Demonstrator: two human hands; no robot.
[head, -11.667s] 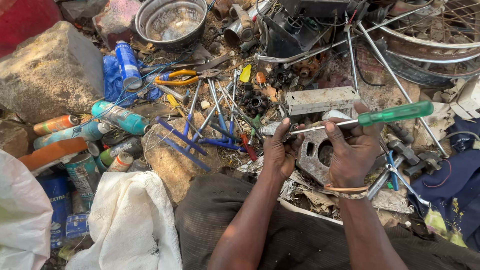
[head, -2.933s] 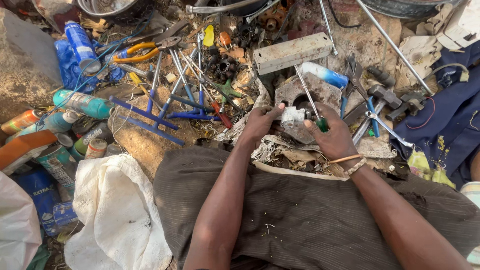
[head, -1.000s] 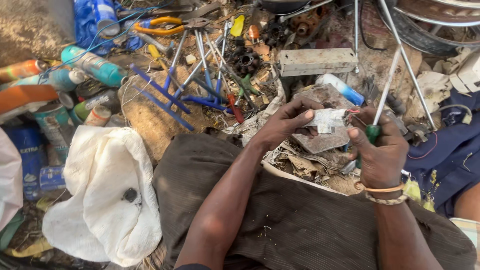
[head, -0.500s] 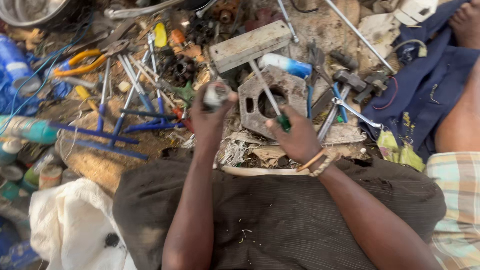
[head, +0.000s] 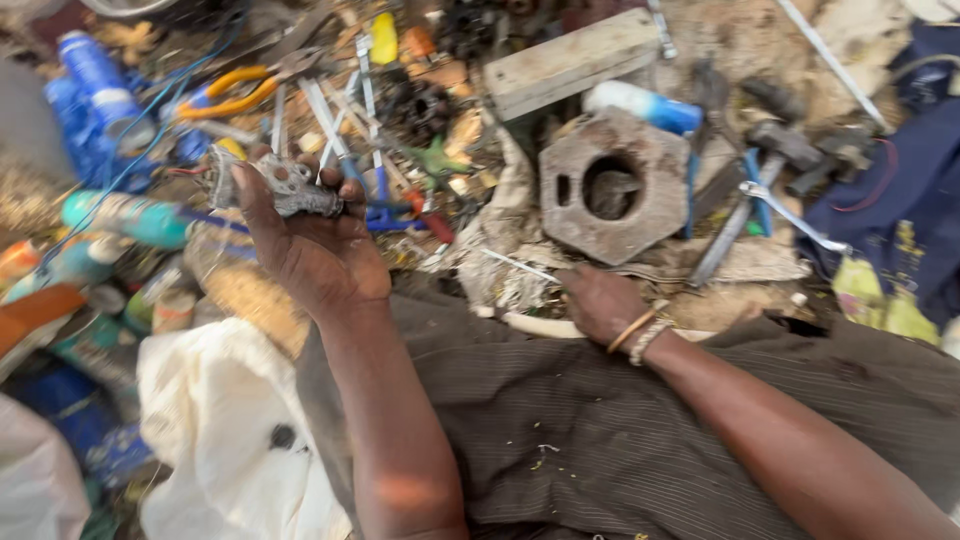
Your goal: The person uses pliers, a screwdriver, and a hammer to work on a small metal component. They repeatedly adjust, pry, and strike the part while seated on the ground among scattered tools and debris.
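Dense tool clutter (head: 340, 130) everywhere; open room above lap cloth (head: 600, 430).

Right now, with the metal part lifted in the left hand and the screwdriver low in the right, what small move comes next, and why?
Probably bring the screwdriver up to the metal part. The left hand holds that part raised, palm up, clear of the clutter, while the right hand rests low by the lap with the tool's thin shaft pointing left. The two are apart, so no work can start until they meet.

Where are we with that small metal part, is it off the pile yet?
Done: the small grey metal part is up off the pile, gripped in the raised left hand. In hand: the right hand rests low by the dark cloth, a thin metal rod at its fingers. Left: the octagonal metal block lies untouched among the tools.
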